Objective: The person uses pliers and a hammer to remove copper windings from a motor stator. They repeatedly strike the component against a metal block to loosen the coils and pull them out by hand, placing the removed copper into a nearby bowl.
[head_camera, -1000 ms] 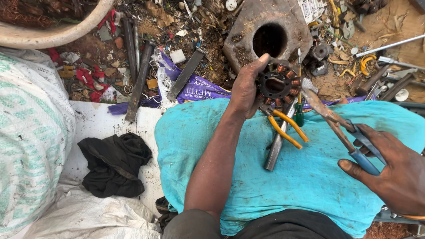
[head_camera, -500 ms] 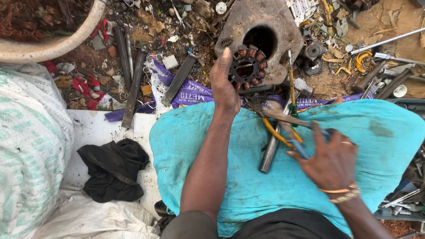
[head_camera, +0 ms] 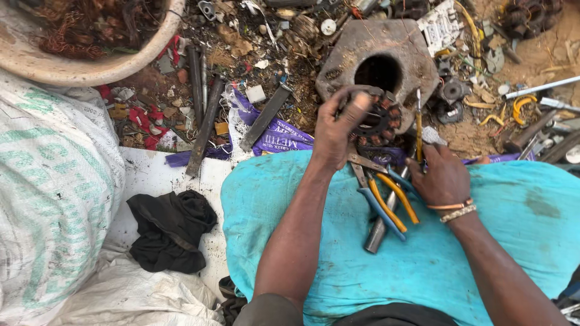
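My left hand (head_camera: 336,130) grips a round motor stator with copper-wound teeth (head_camera: 379,124), holding it against the front of a heavy rusty metal block with a round hole (head_camera: 374,57). My right hand (head_camera: 441,176) holds a thin screwdriver with a yellow shaft (head_camera: 418,124), its tip pointing up beside the stator. Below the hands, blue-handled pliers (head_camera: 371,196), yellow-handled pliers (head_camera: 393,196) and a grey metal bar (head_camera: 377,232) lie on a turquoise cloth (head_camera: 423,265) spread over my lap.
A beige basin of tangled copper wire (head_camera: 90,36) stands at top left. A white woven sack (head_camera: 54,199) fills the left side. A black rag (head_camera: 172,229) lies on a white sheet. Metal bars (head_camera: 202,124), scrap and purple plastic litter the dirt.
My right hand let go of the blue-handled pliers, moved left and now holds a screwdriver beside the stator. My left hand kept the stator, shifting it slightly against the block.
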